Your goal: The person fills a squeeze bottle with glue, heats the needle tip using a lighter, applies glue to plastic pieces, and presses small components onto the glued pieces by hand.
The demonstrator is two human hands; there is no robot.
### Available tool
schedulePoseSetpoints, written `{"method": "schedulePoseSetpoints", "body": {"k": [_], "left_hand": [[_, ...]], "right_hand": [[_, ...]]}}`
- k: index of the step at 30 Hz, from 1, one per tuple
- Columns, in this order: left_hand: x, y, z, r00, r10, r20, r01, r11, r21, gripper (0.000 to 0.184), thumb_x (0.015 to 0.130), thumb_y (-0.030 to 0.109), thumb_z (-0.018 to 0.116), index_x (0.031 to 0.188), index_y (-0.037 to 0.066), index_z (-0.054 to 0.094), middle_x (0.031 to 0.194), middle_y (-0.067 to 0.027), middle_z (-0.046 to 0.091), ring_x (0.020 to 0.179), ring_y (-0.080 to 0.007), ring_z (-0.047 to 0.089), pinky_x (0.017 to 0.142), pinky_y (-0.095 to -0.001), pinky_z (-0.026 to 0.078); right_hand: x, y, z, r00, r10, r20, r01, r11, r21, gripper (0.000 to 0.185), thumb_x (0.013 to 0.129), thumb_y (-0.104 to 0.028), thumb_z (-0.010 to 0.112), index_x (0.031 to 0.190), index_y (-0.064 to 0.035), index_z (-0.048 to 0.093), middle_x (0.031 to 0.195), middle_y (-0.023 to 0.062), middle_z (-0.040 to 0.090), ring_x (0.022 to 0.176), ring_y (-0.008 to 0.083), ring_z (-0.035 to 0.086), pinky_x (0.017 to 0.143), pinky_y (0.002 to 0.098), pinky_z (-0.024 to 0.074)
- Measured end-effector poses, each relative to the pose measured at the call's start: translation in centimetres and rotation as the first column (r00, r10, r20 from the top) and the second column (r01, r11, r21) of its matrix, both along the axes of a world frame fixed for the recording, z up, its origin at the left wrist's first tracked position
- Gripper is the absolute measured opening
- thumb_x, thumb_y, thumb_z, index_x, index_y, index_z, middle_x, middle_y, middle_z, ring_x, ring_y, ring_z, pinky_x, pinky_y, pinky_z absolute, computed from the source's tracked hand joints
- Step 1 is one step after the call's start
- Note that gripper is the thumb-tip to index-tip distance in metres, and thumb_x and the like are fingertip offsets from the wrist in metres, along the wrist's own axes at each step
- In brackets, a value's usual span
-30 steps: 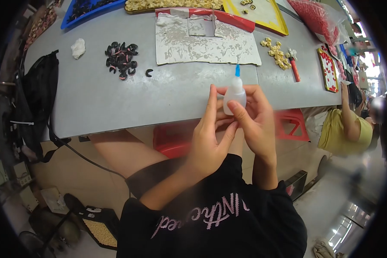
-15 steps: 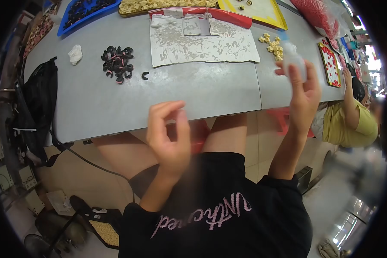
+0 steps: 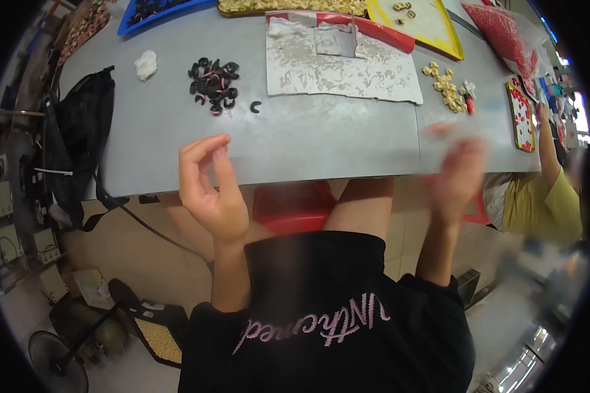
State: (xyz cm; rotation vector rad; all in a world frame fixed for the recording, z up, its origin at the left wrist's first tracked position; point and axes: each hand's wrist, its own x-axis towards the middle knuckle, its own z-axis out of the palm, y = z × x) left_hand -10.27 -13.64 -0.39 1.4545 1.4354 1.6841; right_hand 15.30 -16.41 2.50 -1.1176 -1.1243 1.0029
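Observation:
My left hand (image 3: pixel 213 190) is raised in front of the table edge, thumb and forefinger tips pinched together; anything between them is too small to make out. Smeared by motion, my right hand (image 3: pixel 464 173) is over the table's front edge at the right. It grips a small translucent bottle (image 3: pixel 467 131), also blurred. Beyond that hand lie several small pale-yellow pieces (image 3: pixel 447 88) and a small red-and-white object (image 3: pixel 469 98). A pile of black curved pieces (image 3: pixel 213 85) with pink edges is beyond my left hand, and a single black C-shaped piece (image 3: pixel 255 107) lies beside it.
A white board (image 3: pixel 341 78) with grey marks lies mid-table. Behind stand a blue tray (image 3: pixel 170 14) and a yellow tray (image 3: pixel 432 33). At left are crumpled tissue (image 3: pixel 146 65) and a black bag (image 3: pixel 82 131); at right, a bag of red pieces (image 3: pixel 508 36) and a person in a yellow top (image 3: pixel 544 203).
The view has shifted, so table items appear farther right. My left hand has moved left; my right hand has come lower and nearer my body with the bottle, uncovering the red-and-white object.

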Motion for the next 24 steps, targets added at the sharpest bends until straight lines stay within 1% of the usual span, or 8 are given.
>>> {"method": "schedulePoseSetpoints", "body": {"k": [2,4,7,11,14,16,19,24], "left_hand": [[0.0,0.5,0.0,0.999,-0.042,-0.009,0.042,0.998,0.037,0.011,0.088,-0.002,0.047,0.096,-0.002,0.055,0.095,-0.0086,0.055,0.087,-0.0148,0.053,0.081,-0.0266,0.043],[0.0,0.5,-0.3,0.998,-0.057,-0.01,0.057,0.997,0.05,0.011,0.087,-0.003,0.047,0.096,-0.003,0.054,0.095,-0.0089,0.055,0.088,-0.0152,0.053,0.081,-0.0269,0.043],[-0.4,0.7,0.2,1.0,0.005,-0.003,-0.005,0.995,0.099,0.01,0.083,-0.006,0.05,0.089,-0.003,0.057,0.088,-0.0108,0.058,0.081,-0.0183,0.055,0.075,-0.0276,0.045],[-1.0,0.4,0.3,0.993,-0.097,-0.073,0.102,0.992,0.07,0.012,0.086,-0.004,0.046,0.095,-0.004,0.055,0.094,-0.0095,0.055,0.085,-0.0148,0.052,0.081,-0.0266,0.043],[1.3,-0.6,1.0,0.96,-0.279,0.01,0.279,0.96,0.002,0.017,0.083,-0.001,0.048,0.096,0.0,0.059,0.091,-0.0108,0.057,0.079,-0.0169,0.054,0.074,-0.0268,0.044],[4.6,-2.9,1.4,0.789,-0.516,0.332,0.573,0.813,-0.099,0.044,0.095,0.02,0.04,0.131,-0.004,0.033,0.121,-0.0178,0.047,0.102,-0.0235,0.052,0.087,-0.0332,0.043],[8.9,-6.3,1.0,0.598,-0.646,0.475,0.767,0.633,-0.103,0.058,0.097,0.037,0.029,0.136,-0.005,0.02,0.128,-0.0194,0.04,0.114,-0.0256,0.045,0.096,-0.0358,0.035],[10.5,-6.6,0.5,0.564,-0.642,0.52,0.792,0.598,-0.12,0.049,0.098,0.038,0.027,0.126,-0.001,0.036,0.11,-0.0095,0.049,0.101,-0.0186,0.049,0.087,-0.0314,0.04]], "right_hand": [[-1.4,-1.1,-0.4,0.986,0.138,0.091,-0.138,0.99,-0.007,0.024,0.096,-0.021,0.039,0.108,-0.0003,0.044,0.098,0.0119,0.058,0.091,0.017,0.053,0.082,0.0292,0.0411],[1.6,-0.9,-0.1,0.987,-0.138,-0.077,0.139,0.99,0.01,0.03,0.096,-0.026,0.037,0.106,0.0007,0.044,0.093,0.0121,0.056,0.087,0.018,0.053,0.082,0.0323,0.0405],[-1.7,-1.6,-0.3,0.981,0.154,0.119,-0.158,0.987,0.032,0.034,0.097,-0.025,0.032,0.113,0.0031,0.04,0.1,0.0178,0.055,0.091,0.023,0.056,0.084,0.0363,0.0433],[-0.6,-2.1,-1.9,0.944,-0.02,-0.328,0.005,0.999,-0.045,0.032,0.096,-0.028,0.036,0.106,0.0025,0.04,0.095,0.0195,0.057,0.088,0.0236,0.057,0.081,0.035,0.0447],[0.3,-2.4,0.4,0.954,0.085,0.288,-0.093,0.996,0.016,0.034,0.092,-0.032,0.044,0.093,0.001,0.049,0.112,0.023,0.049,0.098,0.0262,0.052,0.088,0.0344,0.0395],[-3.7,-3.9,-0.8,0.842,0.15,0.517,-0.152,0.988,-0.039,0.037,0.091,-0.035,0.045,0.091,0.0005,0.052,0.121,0.0243,0.043,0.104,0.0283,0.048,0.09,0.0356,0.0367],[-5.1,-2.6,0.8,0.82,-0.213,0.531,0.093,0.965,0.244,0.036,0.09,-0.035,0.047,0.097,-0.0001,0.052,0.127,0.0243,0.04,0.108,0.0306,0.042,0.092,0.0379,0.0339],[-4.2,-4.3,1.4,0.857,-0.046,0.514,-0.019,0.993,0.12,0.032,0.086,-0.028,0.053,0.099,0.0016,0.054,0.137,0.023,0.031,0.115,0.0303,0.039,0.097,0.0378,0.031]]}}
